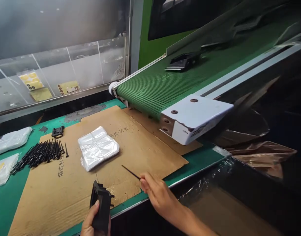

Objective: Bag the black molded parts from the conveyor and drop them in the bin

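My left hand (89,220) grips a black plastic housing (102,206) at the bottom of the view, its thumb along the near side. To the right, my right hand (160,195) pinches a thin black rod (130,171) that points up and left over the cardboard (138,154). A gap separates the rod from the housing. A pile of similar black rods (41,154) lies on the left, partly on the cardboard. Just behind the pile sits a small black plastic part (57,131). A stack of clear plastic bags (98,147) rests mid-cardboard.
A green conveyor belt (145,88) slopes down from the upper right, carrying black parts (182,61). Its white end bracket (197,114) overhangs the green table (190,167). More plastic bags (12,140) lie at the far left. Brown plastic sheeting (263,155) hangs at right.
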`<control>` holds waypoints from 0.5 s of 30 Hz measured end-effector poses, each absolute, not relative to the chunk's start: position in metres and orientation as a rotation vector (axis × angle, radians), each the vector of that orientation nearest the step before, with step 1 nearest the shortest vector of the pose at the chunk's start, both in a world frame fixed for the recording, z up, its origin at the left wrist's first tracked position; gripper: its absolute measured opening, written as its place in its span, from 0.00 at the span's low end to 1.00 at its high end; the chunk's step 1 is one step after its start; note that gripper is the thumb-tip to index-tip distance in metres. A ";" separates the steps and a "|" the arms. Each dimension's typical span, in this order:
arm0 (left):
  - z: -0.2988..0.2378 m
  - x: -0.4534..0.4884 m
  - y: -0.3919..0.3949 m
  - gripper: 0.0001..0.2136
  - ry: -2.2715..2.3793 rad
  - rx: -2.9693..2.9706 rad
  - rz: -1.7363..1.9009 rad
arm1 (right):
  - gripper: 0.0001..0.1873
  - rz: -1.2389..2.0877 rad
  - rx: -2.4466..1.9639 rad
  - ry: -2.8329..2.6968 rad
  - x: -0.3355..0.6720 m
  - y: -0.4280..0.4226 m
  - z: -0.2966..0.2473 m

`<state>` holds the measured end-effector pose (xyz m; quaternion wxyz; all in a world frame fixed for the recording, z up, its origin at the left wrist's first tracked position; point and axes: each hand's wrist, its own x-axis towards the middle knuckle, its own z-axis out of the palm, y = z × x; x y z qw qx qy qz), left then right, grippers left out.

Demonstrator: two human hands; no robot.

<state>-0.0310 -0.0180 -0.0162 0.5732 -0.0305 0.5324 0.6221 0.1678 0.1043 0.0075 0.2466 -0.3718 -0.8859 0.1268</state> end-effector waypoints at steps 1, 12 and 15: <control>-0.016 -0.028 -0.016 0.03 1.226 -0.154 1.491 | 0.18 0.446 -0.891 -2.363 0.161 0.089 0.012; 0.009 -0.016 -0.016 0.09 1.011 -0.602 1.686 | 0.23 0.313 -0.367 -2.447 0.117 0.037 0.015; 0.023 -0.015 -0.013 0.13 0.986 -0.714 1.665 | 0.21 0.315 -0.372 -2.469 0.118 0.037 0.017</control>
